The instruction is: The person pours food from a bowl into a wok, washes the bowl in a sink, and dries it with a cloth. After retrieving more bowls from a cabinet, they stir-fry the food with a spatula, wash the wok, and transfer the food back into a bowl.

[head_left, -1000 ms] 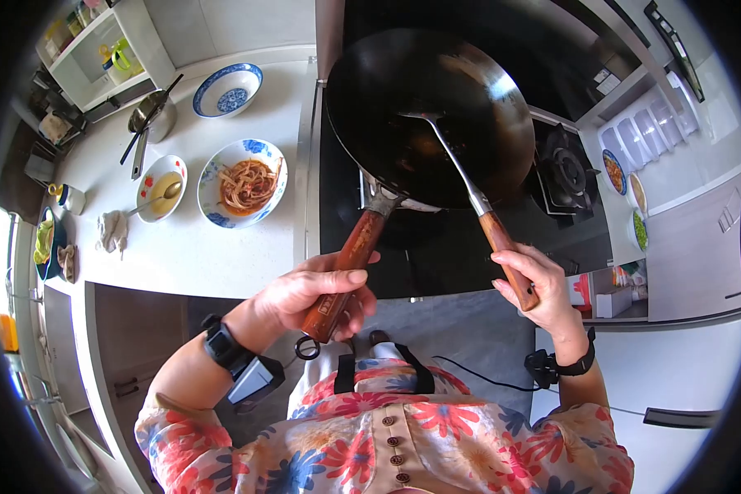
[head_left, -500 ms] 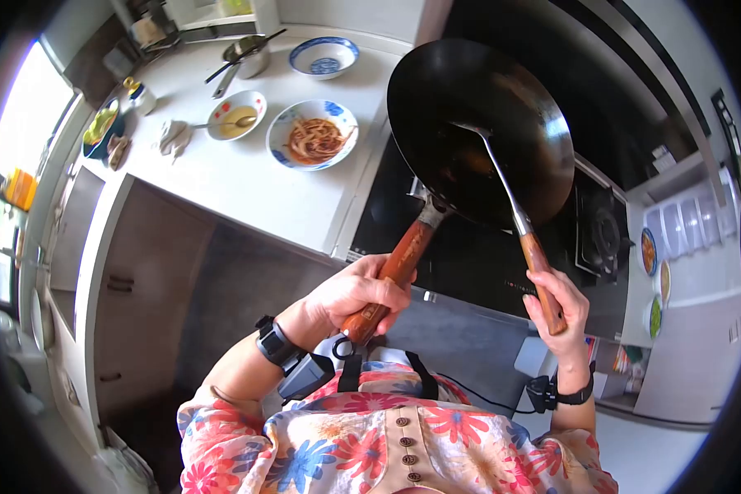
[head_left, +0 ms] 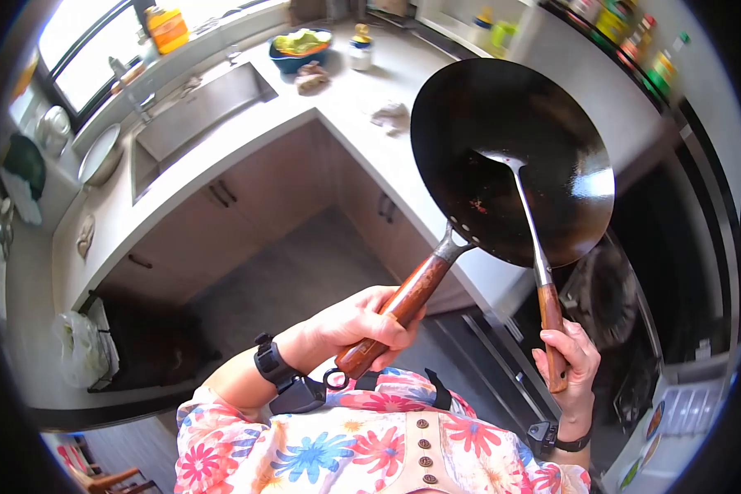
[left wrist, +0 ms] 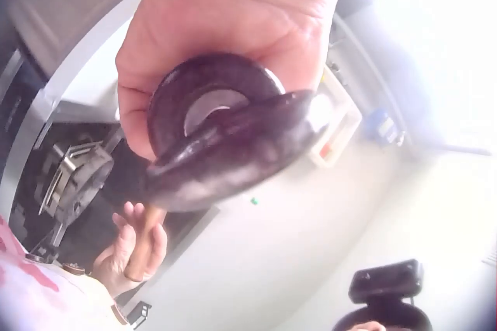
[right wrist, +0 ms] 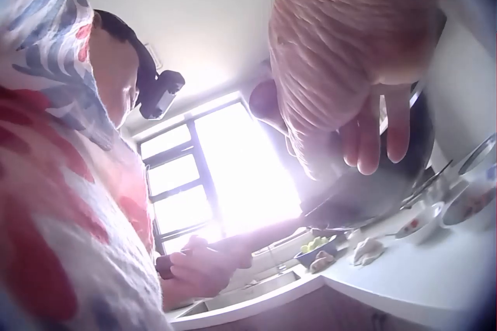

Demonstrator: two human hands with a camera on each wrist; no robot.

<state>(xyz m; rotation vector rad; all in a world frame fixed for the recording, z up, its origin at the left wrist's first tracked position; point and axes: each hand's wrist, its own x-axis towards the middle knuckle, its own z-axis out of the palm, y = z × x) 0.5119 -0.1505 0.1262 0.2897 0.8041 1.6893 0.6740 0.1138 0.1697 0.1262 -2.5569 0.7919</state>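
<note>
A dark wok [head_left: 461,140] is held up in front of the body in the head view, its hollow facing me and the counter's edge behind it. My left hand [head_left: 372,329] grips its reddish wooden handle [head_left: 424,288], thumb laid over the top. In my right hand [head_left: 576,358] is the wooden handle of a metal spatula [head_left: 531,222], whose blade lies within the wok's bowl. Some reddish-brown residue shows inside the wok. The left wrist view has the handle's dark rounded end close up under the left hand [left wrist: 233,20].
At the left is a sink [head_left: 202,115] set into the counter [head_left: 362,90]. A blue bowl of greens [head_left: 300,62], a small bottle [head_left: 361,51] and a white cloth [head_left: 391,118] stand behind the wok. Bottles [head_left: 634,45] line a shelf at the upper right. Bowls [right wrist: 419,222] show in the right wrist view.
The head view has swung left towards the sink. The wok and spatula have moved with both hands from over the stove to the counter corner. Both grips stay the same.
</note>
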